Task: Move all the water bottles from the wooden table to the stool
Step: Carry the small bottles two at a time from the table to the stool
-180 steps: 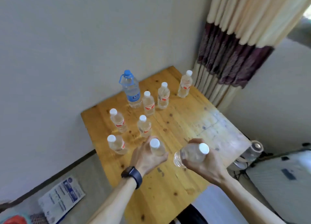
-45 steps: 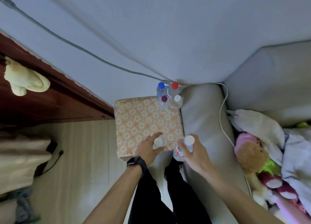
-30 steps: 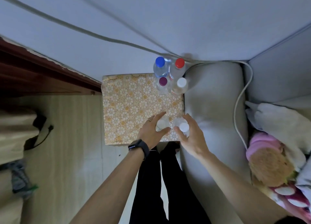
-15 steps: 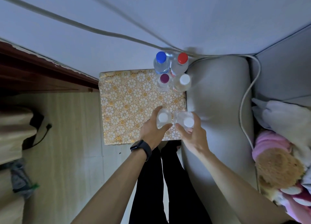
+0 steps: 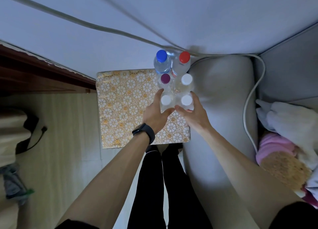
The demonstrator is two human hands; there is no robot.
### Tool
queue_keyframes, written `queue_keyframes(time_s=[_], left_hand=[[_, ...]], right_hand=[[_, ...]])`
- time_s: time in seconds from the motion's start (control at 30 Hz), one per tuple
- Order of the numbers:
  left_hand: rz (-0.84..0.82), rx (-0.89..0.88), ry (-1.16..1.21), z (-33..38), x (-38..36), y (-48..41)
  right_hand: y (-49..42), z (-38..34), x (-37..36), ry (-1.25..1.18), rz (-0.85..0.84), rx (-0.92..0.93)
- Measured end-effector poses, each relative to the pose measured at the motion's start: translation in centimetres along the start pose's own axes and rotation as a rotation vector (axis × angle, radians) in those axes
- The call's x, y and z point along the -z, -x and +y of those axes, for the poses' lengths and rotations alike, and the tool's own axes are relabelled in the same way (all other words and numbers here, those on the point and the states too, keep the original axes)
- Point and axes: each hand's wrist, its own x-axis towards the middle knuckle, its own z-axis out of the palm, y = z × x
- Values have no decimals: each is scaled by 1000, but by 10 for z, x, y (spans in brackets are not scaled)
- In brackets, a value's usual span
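Each hand carries one bottle to the stool (image 5: 123, 108). The left grip (image 5: 154, 115), a watch (image 5: 144, 134) on its wrist, is curled round the left bottle (image 5: 166, 100). The right grip (image 5: 192, 115) is curled round the right bottle (image 5: 186, 100). Both bottles are upright, white caps up, side by side over the stool's far right part. Whether their bases touch the cover cannot be told.

Four bottles already stand in the far right corner, packed close. The blue-cap bottle (image 5: 161, 55) and red-cap bottle (image 5: 184, 57) are at the back. The purple-cap bottle (image 5: 165, 78) and white-cap bottle (image 5: 186, 79) are in front, just beyond the held pair. The sofa arm (image 5: 220, 91) lies beside the stool on the right.

So four look delivered, and two more are about to join them as a third row. Neither hand has let go. The desk is out of view, so how many bottles wait there cannot be told. The stool's left side has bare cover, with room for more.
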Motion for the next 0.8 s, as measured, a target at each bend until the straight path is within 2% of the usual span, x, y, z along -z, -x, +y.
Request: queue_keyframes(time_s=[0.3, 0.53, 0.8], left_hand=[[126, 48, 141, 4, -10, -4], [35, 14, 4, 0, 1, -8], [7, 44, 35, -9, -4, -4]], right_hand=[[-6, 4, 0, -2, -8, 49], [0, 1, -6, -48, 42, 26], [1, -5, -1, -44, 33, -17]])
